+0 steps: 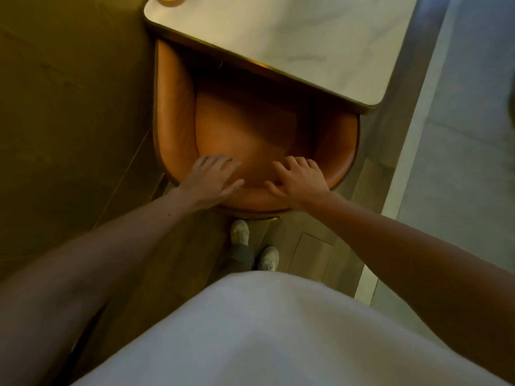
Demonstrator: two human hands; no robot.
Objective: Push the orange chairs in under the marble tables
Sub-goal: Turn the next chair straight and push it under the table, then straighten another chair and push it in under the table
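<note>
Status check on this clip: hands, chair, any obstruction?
Left hand and right hand open, flat on orange chair backrest. Seat front under marble table. Nothing visibly blocking.

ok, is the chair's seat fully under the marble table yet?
No. Most of the orange chair seat is exposed in front of the marble table edge, with the left hand and right hand on its backrest.

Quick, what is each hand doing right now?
Left hand: open, fingers spread, resting on the orange chair backrest.
Right hand: open, fingers spread on the same backrest.
</note>
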